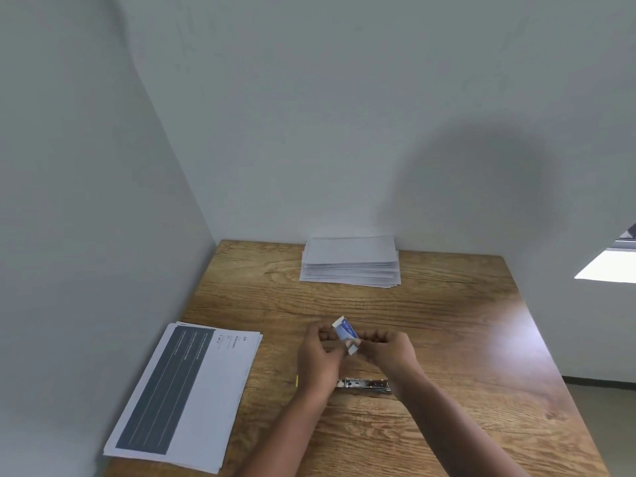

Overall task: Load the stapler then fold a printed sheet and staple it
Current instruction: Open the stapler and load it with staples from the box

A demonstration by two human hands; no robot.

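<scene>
Even, soft daylight, fairly bright; a sunlit patch glows far right of the hands. Big round soft shadow on the wall above them, sheen on the table just right. Slightly soft overall, wide-angle bending at edges.

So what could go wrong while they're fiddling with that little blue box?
The small blue box is held in the air by both hands, left hand and right hand, so staples might spill onto the wooden table. The stapler lies under the wrists and could get knocked.
</scene>
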